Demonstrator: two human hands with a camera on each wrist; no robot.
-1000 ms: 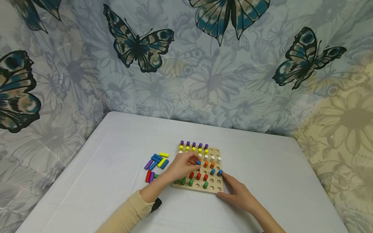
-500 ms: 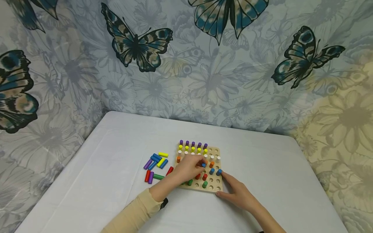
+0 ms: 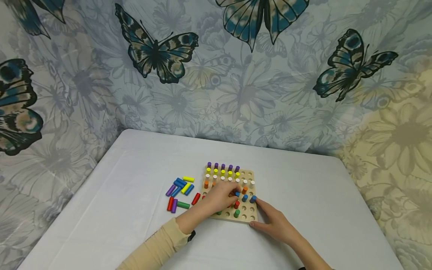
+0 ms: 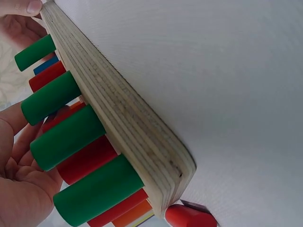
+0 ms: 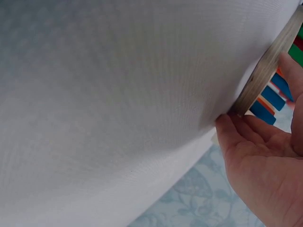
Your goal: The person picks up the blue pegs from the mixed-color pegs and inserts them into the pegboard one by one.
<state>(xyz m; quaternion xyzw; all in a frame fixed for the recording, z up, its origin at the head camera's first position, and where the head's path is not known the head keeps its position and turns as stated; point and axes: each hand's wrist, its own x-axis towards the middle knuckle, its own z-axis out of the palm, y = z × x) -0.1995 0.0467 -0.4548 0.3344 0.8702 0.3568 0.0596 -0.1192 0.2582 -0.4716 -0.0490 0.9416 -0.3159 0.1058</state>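
Observation:
A wooden pegboard (image 3: 248, 217) lies on the white table (image 3: 135, 180), with rows of purple, yellow, white, orange, blue, red and green pegs standing in it. My left hand (image 3: 234, 195) reaches over the board's middle and pinches a blue peg (image 3: 237, 194) in the blue row. My right hand (image 3: 258, 213) rests against the board's near right corner, thumb on the front edge and fingers straight along the right side. The left wrist view shows the board's edge (image 4: 123, 123) and green pegs (image 4: 71, 137) close up. The right wrist view shows the thumb against the board's edge (image 5: 265, 71).
Several loose pegs (image 3: 181, 186) in blue, yellow and purple lie left of the board. Nearer to me lie a red peg (image 3: 195, 198), a green one (image 3: 183, 205) and a red and purple pair (image 3: 172, 204). A butterfly-print curtain (image 3: 216, 75) hangs behind the table.
My left hand has moved right and toward me across the board, carrying the blue peg to the blue row. The right hand has stayed at the corner.

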